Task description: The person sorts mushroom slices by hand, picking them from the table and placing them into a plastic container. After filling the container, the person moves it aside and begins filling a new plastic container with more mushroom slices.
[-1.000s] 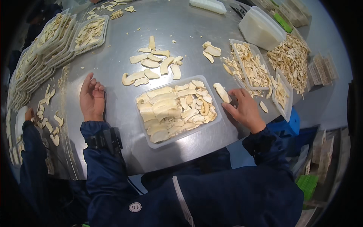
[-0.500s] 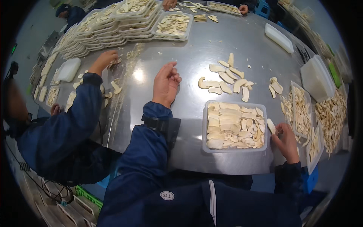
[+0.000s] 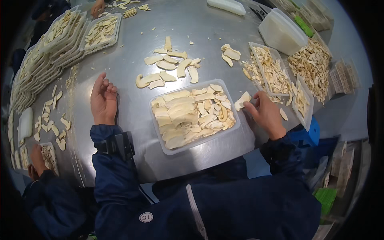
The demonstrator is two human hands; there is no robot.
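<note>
The table [image 3: 132, 116] is smooth, glossy metal (faintly scuffed), the central tray [image 3: 204, 140] translucent plastic, the sleeves [image 3: 114, 176] slightly shiny cloth.

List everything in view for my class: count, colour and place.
Front tray: one, translucent, before the person
Slices inside: many, cream, filling that tray
Held slice: one, cream, right of the front tray
Loose slices: many, cream, beyond the tray and at left and right
Chip trays: two, translucent, right
Chip heap: one, tan, far right
Tub: one, whitish, upper right
Shallow containers: two, white, top and left
Stacked trays: many, translucent, upper left
Table: one, metallic grey, centre
Green objects: at least two, green, right side
Blue object: one, blue, right, past table edge
Other people's hands: at least two, bare, top and lower left
Left hand: one, blue-sleeved, open, left of tray
Right hand: one, blue-sleeved, pinching the held slice
</note>
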